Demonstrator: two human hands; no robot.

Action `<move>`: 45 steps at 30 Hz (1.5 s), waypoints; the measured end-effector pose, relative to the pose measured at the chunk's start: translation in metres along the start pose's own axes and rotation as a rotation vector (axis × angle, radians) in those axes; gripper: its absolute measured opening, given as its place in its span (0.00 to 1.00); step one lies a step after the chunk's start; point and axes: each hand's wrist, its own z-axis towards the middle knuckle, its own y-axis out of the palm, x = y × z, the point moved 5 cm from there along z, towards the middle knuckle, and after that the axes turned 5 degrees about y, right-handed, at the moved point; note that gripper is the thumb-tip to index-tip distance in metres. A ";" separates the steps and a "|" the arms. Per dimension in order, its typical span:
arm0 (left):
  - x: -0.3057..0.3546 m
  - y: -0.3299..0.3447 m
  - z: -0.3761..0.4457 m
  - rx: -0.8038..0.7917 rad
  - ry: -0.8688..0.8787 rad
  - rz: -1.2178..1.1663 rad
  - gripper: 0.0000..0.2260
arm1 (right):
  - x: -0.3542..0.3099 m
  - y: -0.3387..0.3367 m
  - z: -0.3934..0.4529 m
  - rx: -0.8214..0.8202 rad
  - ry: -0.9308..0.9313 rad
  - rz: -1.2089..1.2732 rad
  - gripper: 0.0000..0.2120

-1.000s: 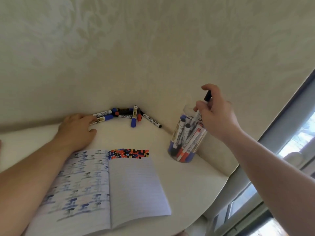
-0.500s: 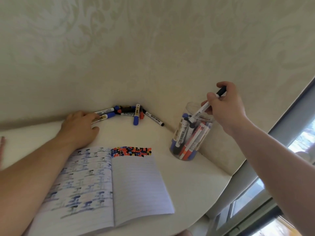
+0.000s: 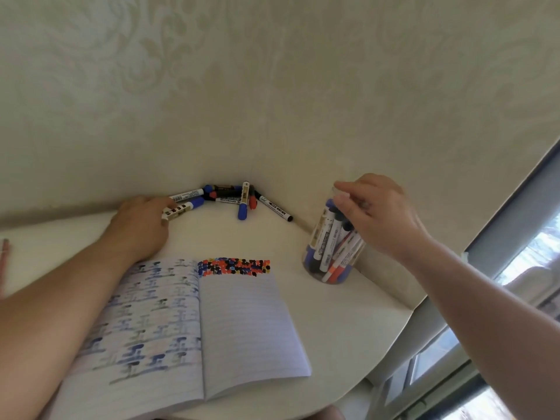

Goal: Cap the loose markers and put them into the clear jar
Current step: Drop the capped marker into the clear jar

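Your right hand (image 3: 378,213) hangs over the mouth of the clear jar (image 3: 331,241); its fingers (image 3: 344,204) are loosely spread and relaxed, tips at the rim, and nothing shows between them; the jar stands upright on the right side of the table (image 3: 333,322), close to the wall (image 3: 272,86), packed with capped markers leaning at mixed angles, black, blue and orange ends showing through the side.

Your left hand (image 3: 139,225) lies palm down at the far left of the table; its fingertips curl over the near end of a blue-capped marker (image 3: 181,209) that lies flat on the table; a second white-barrelled marker (image 3: 186,195) lies just beyond it, touching the fingertips; whether the hand pinches the first marker or merely rests on it, you cannot tell from this angle.

The loose markers (image 3: 233,197) lie heaped in the far corner where table meets wall, crossing one another; one blue-ended marker (image 3: 243,204) points toward you; a black-capped marker (image 3: 274,206) lies slanted to the right of the heap, well apart from the jar.

Near you, an open notebook (image 3: 242,322) lies flat; its left page carries rows of blue and black daubs; its right page is ruled, with a band of blue, orange and black dots (image 3: 233,267) along the far edge; your left forearm crosses its left page.
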 end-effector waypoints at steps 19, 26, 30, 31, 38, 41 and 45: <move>0.032 -0.021 -0.014 -0.007 -0.033 -0.379 0.06 | -0.067 0.006 -0.022 0.196 -0.057 0.399 0.08; 0.091 -0.035 -0.035 -0.133 0.380 -0.409 0.14 | -0.112 0.140 -0.006 -0.521 0.499 1.052 0.13; 0.088 -0.027 -0.030 -0.104 0.351 -0.372 0.08 | -0.103 0.162 0.007 -0.429 0.594 1.329 0.09; 0.084 -0.028 -0.027 -0.059 0.304 -0.423 0.09 | -0.101 0.165 0.006 -0.446 0.552 1.289 0.10; 0.084 -0.021 -0.020 -0.061 0.047 -0.997 0.23 | -0.109 0.174 0.002 -0.693 0.285 1.108 0.17; 0.093 -0.019 -0.027 -0.048 0.108 -0.823 0.05 | -0.109 0.179 0.003 -0.656 0.397 1.317 0.10; 0.096 -0.015 -0.037 -0.223 0.244 -0.466 0.15 | -0.099 0.179 0.006 -0.583 0.574 1.516 0.06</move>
